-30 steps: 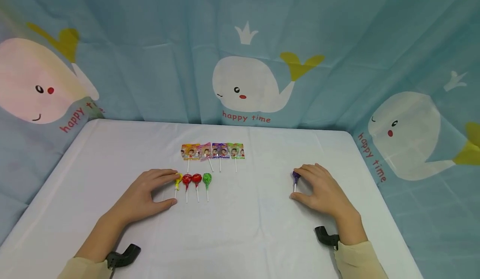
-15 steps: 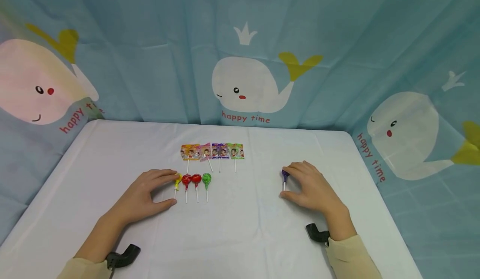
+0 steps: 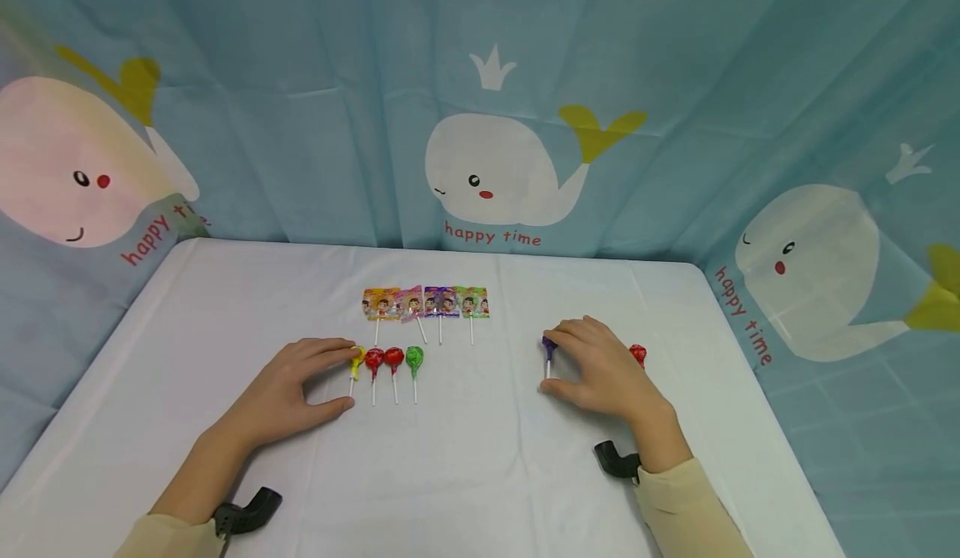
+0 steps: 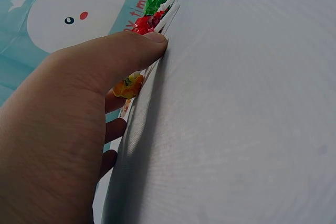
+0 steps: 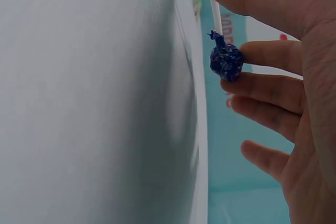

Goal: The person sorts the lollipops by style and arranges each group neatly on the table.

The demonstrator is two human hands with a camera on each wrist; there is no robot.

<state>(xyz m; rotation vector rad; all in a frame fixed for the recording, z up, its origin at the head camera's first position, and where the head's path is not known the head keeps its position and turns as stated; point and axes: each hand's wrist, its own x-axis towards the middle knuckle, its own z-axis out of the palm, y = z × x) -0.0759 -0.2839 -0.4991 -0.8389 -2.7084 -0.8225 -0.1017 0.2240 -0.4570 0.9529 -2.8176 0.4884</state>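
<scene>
My left hand (image 3: 281, 391) holds a yellow lollipop (image 3: 356, 366) at the left end of a row, fingertips at its head and thumb at the stick's lower end. Beside it lie two red lollipops, the left red lollipop (image 3: 374, 359) and the right red lollipop (image 3: 393, 358), then a green lollipop (image 3: 414, 358). Over the right part of the table, my right hand (image 3: 603, 370) grips a purple lollipop (image 5: 227, 62) lengthwise. In the right wrist view its thumb is on the white stick and two fingers are against the wrapped head; the other fingers are spread.
Behind the row lie flat wrapped lollipops: orange (image 3: 381, 303), pink (image 3: 410, 303), purple (image 3: 441, 301) and green (image 3: 472, 301). Another red lollipop (image 3: 637, 353) shows partly behind the right hand. A whale-print curtain (image 3: 337, 141) borders the white table (image 3: 450, 491).
My right hand has carried the purple lollipop leftward across the table, uncovering the red lollipop behind it. My left hand and the row of lollipops have stayed in place.
</scene>
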